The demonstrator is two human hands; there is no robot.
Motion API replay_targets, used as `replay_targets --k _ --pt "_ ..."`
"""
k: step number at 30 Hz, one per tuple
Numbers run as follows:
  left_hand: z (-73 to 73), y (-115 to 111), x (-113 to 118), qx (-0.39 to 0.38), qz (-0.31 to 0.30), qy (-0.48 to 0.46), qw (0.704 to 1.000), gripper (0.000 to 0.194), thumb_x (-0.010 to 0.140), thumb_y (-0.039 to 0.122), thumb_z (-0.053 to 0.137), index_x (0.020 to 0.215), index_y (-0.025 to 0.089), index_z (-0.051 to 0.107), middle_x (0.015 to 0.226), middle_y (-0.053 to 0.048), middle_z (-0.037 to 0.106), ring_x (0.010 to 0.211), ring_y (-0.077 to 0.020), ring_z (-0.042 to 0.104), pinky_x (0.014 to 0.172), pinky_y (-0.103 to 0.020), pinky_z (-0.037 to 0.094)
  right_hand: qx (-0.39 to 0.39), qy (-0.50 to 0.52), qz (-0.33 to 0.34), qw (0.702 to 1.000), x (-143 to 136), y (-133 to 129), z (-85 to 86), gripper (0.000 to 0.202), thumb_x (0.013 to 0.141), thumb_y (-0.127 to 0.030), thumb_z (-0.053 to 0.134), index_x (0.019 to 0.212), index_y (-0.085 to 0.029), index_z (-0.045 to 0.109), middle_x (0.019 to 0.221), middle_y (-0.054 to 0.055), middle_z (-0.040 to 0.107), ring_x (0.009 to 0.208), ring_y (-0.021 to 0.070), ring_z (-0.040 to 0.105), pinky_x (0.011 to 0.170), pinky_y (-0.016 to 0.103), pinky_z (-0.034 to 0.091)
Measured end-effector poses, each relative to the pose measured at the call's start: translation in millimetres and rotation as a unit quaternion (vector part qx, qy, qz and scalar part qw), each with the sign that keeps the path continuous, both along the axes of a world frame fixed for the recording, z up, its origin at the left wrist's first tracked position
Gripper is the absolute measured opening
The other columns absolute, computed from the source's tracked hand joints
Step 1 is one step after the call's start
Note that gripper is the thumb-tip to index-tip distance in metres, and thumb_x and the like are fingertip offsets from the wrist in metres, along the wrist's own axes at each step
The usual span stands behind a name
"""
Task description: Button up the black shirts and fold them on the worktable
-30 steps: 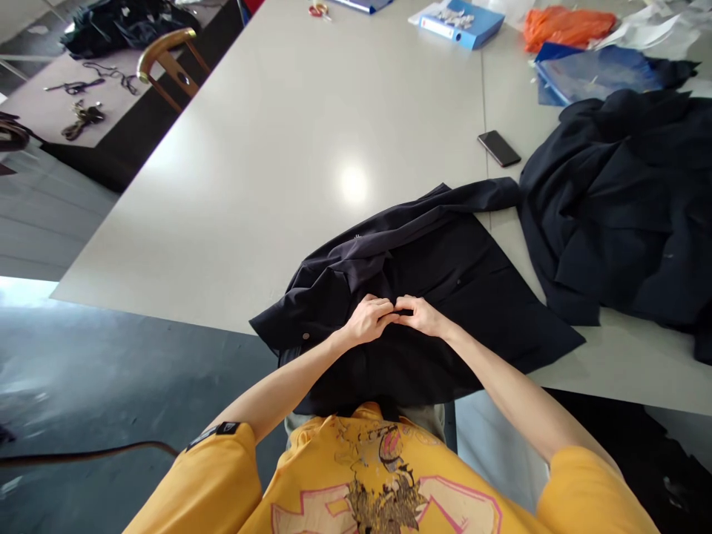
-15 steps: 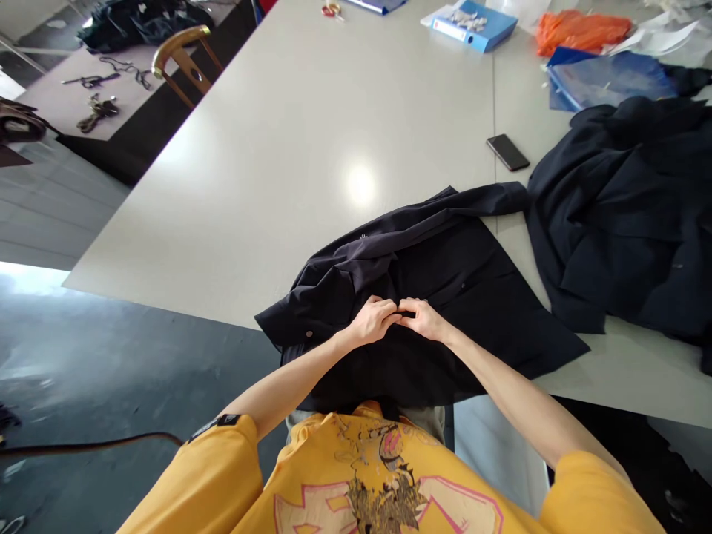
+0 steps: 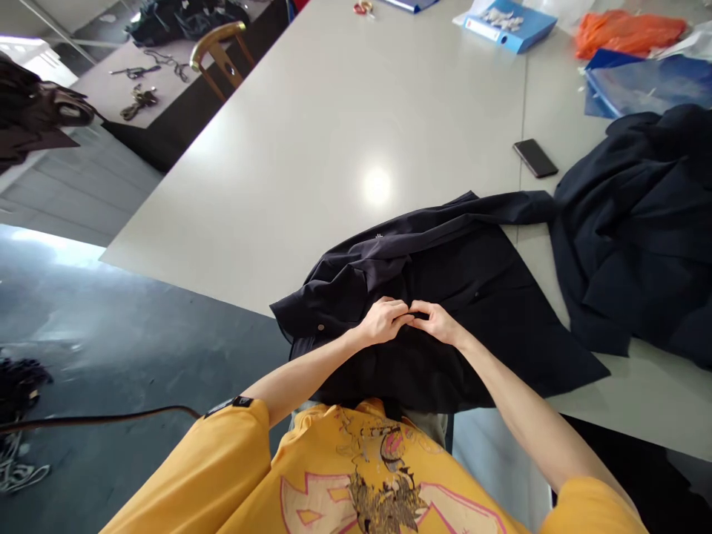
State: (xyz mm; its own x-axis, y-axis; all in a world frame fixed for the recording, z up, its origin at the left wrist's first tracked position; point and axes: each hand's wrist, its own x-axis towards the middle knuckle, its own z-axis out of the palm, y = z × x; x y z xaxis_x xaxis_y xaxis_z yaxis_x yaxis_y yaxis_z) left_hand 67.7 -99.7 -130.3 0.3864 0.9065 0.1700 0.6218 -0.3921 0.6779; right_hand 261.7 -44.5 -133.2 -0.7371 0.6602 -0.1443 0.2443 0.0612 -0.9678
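A black shirt with small buttons lies spread at the table's near edge, its lower part hanging toward my body. My left hand pinches the cloth at the middle of the shirt with its fingertips. Close against it, my right hand pinches the same spot, so the fingertips of both hands nearly meet. What exactly lies between the fingers is too small to make out. One shirt button shows left of my hands, and a sleeve stretches across the top of the garment to the right.
On the right is a heap of dark clothing, touching the sleeve's end. Behind it lie a phone, a blue folder and an orange bag. Farther back are a blue binder and scissors. A wooden chair stands at the left.
The camera view has turned, so the table and its things appear shifted to the right. Both hands still pinch the shirt at the same place.
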Motion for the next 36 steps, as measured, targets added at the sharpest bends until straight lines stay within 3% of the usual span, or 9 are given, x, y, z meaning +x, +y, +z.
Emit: replay_targets --k 6,14,22,29,36 --pt "0.0 -3.3 -1.7 0.017 -0.006 0.016 1.0 0.035 0.104 0.035 0.04 0.076 0.02 0.055 0.072 -0.002 0.061 0.073 -0.0163 0.063 0.091 -0.035 0.05 0.012 -0.024 0.032 0.999 -0.1 3.0 3.1 0.026 0.088 -0.044 0.067 0.099 -0.021 0.071 0.097 0.002 0.071 0.094 0.0226 0.065 0.09 0.036 0.051" --pt "4.8 -16.6 -6.1 0.037 -0.008 0.103 0.994 0.03 0.104 0.038 0.041 0.09 0.018 0.059 0.084 -0.004 0.066 0.084 -0.0193 0.066 0.102 -0.043 0.041 0.131 -0.116 0.075 0.982 -2.4 -1.4 0.8 0.015 0.09 -0.035 0.064 0.093 -0.023 0.071 0.088 0.001 0.069 0.087 0.021 0.062 0.087 0.037 0.045" --pt "0.9 -25.0 -5.7 0.04 0.012 0.1 0.994 0.026 0.105 0.033 0.038 0.095 0.019 0.056 0.087 -0.004 0.064 0.086 -0.0189 0.065 0.102 -0.041 0.041 0.129 -0.122 0.017 0.984 -6.2 -9.7 1.9 0.014 0.088 -0.035 0.064 0.086 -0.023 0.071 0.083 0.001 0.068 0.082 0.0208 0.063 0.086 0.037 0.046" --pt "-6.4 -31.8 -12.8 0.076 -0.028 0.097 0.992 0.025 0.104 0.037 0.042 0.098 0.018 0.057 0.091 -0.006 0.065 0.087 -0.0186 0.065 0.094 -0.037 0.045 0.1 -0.095 0.012 0.99 -0.3 -23.2 2.2 0.02 0.087 -0.04 0.063 0.09 -0.023 0.072 0.089 0.003 0.069 0.089 0.0237 0.063 0.088 0.039 0.049" --pt "-12.0 -42.7 -5.7 0.107 -0.012 0.112 0.988 0.039 0.101 0.053 0.044 0.092 0.018 0.061 0.084 -0.006 0.067 0.081 -0.0192 0.066 0.089 -0.038 0.045 0.161 -0.108 -0.008 0.981 -0.2 -44.2 2.5 0.023 0.088 -0.047 0.062 0.087 -0.026 0.073 0.083 0.004 0.067 0.083 0.0263 0.062 0.078 0.042 0.05"
